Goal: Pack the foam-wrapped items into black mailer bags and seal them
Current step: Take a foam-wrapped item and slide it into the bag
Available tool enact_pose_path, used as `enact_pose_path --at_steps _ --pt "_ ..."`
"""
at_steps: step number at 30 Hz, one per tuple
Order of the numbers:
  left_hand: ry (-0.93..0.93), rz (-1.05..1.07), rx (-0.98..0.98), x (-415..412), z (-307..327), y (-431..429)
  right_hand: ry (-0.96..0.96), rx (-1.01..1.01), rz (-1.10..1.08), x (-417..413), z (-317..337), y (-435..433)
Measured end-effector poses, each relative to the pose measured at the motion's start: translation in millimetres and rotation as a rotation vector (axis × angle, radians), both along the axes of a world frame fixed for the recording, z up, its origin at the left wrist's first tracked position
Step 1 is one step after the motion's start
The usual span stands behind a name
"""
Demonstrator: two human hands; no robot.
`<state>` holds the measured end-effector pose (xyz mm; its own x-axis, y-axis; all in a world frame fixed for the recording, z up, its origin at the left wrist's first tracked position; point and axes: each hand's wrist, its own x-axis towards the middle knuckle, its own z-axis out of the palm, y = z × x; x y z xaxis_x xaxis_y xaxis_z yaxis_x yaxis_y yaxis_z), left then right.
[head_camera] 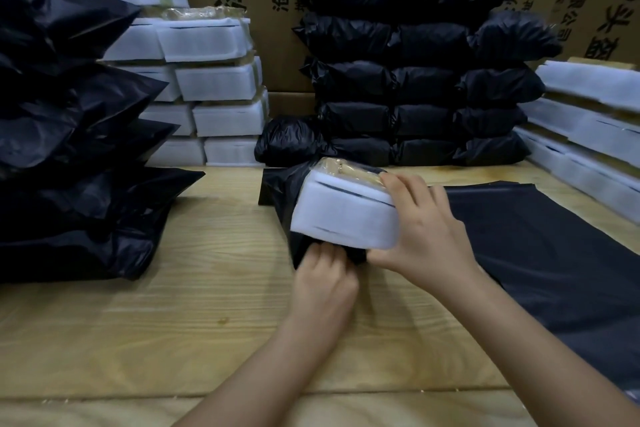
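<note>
Though many sealed bags (408, 80) sit done, my R hand (426, 229) grips a foam item (343, 218) seemingly part-way in its mailer (280, 194), L hand (323, 274) pinching the mouth; foam stacks (214, 80) remain unpacked.

We see a white foam-wrapped block (343, 215), a black plastic mailer bag (277, 191), a pale wood-grained surface (207, 288), and brown cardboard boxes (277, 55) with black lettering.

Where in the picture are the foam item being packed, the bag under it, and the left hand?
foam item (343, 215), head view, on its white front face.
bag (278, 189), head view, on the black film left of the foam.
left hand (323, 279), head view, on its back.
</note>
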<state>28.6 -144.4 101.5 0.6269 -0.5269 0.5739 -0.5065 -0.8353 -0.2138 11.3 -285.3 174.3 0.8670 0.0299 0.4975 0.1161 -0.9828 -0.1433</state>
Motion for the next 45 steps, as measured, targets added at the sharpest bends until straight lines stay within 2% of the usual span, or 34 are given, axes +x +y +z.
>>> enact_pose_path --at_steps 2,5,7,10,12,14,18,20,22,24,25,27,28,29,33,36,38,39,41,43,45 --pt "0.144 -0.149 -0.136 -0.5 -6.1 -5.1 -0.006 -0.033 -0.006 -4.0 -0.3 6.7" --pt "0.478 -0.088 -0.327 9.3 -11.6 -3.7 0.01 -0.1 0.01 -14.9 -5.4 18.2" --pt "0.581 -0.061 -0.304 15.6 -17.6 -0.8 -0.009 -0.13 0.044 -22.1 -12.0 25.1" --pt "0.644 -0.163 -0.194 10.8 -19.0 -2.1 -0.088 -0.23 0.058 -22.8 -25.2 29.8" --pt "0.789 -0.142 -0.16 6.0 -19.7 -1.0 -0.117 -0.247 0.051 -17.3 -32.3 29.4" --pt "0.885 -0.054 -0.103 4.0 -21.8 1.2 -0.034 -0.241 0.014 -9.2 -35.9 26.9" --pt "0.893 0.0 -0.038 0.5 -22.7 2.4 0.142 -0.261 0.05 4.8 -41.6 13.1" --pt "0.897 0.021 -0.06 0.4 -22.5 1.2 0.156 -0.164 0.129 8.2 -29.4 7.7" --pt "0.887 0.028 -0.098 0.0 -22.9 0.4 0.027 0.074 0.14 19.0 -10.0 7.9" --pt "0.848 0.042 -0.14 0.4 -24.4 -0.6 -0.146 0.153 0.094 43.8 5.0 9.4" --pt "0.834 0.06 -0.153 0.7 -25.0 -1.1 -0.083 0.193 0.091 56.7 12.3 11.9" --pt "0.821 0.091 -0.179 2.4 -25.4 -0.9 0.228 0.284 0.074 78.4 20.5 17.1" --pt "0.814 0.102 -0.195 3.7 -25.2 -0.1 0.322 0.328 0.062 85.9 20.1 19.2" --pt "0.802 0.115 -0.212 5.4 -25.0 1.1 0.338 0.351 0.051 90.6 18.1 20.6" --pt "0.762 0.122 -0.265 11.3 -23.7 4.8 0.144 0.271 0.026 88.5 18.3 19.8" --pt "0.751 0.103 -0.337 14.9 -18.9 4.6 -0.075 0.277 0.058 81.7 22.7 7.4" --pt "0.747 0.098 -0.352 16.8 -18.5 4.2 -0.108 0.324 0.082 82.6 25.1 -2.5" --pt "0.74 0.102 -0.334 16.3 -19.9 3.9 -0.059 0.398 0.082 85.2 27.0 -6.4" --pt "0.723 0.118 -0.287 12.9 -23.7 3.8 0.16 0.559 0.051 95.0 29.6 -11.6" --pt "0.723 0.133 -0.253 10.9 -28.1 4.1 0.393 0.598 0.013 104.8 28.6 -10.0" --pt "0.725 0.151 -0.216 10.5 -29.3 4.1 0.482 0.688 0.006 115.1 23.5 -7.3"
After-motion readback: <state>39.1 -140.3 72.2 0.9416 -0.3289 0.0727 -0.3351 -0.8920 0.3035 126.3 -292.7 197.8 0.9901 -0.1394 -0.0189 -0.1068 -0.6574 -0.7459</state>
